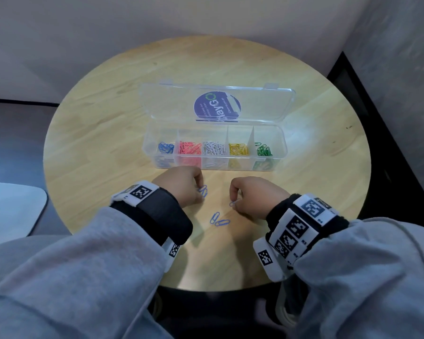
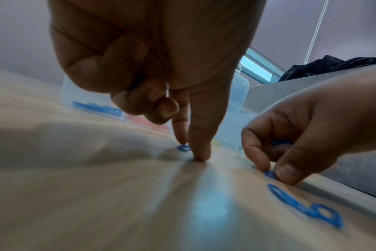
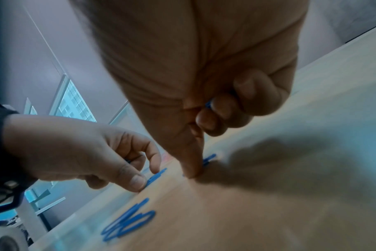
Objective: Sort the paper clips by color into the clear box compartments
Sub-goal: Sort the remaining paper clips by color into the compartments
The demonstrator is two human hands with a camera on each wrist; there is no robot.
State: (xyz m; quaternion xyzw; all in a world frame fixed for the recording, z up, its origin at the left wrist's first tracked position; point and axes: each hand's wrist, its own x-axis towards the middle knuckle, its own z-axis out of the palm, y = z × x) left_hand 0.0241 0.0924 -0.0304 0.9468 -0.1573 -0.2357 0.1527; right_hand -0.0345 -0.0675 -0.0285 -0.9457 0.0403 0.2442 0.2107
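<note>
tabletop [image 1: 123,133]: both hands seemingly pinch clips [image 1: 203,191].

- Clear box [image 1: 283,152]: lid open and leaning back, five compartments holding, left to right, blue, red, white, yellow, green clips.
- Loose blue clips [image 1: 219,220]: two lie flat near the table's front edge, between both hands; others lie under the fingertips.
</note>
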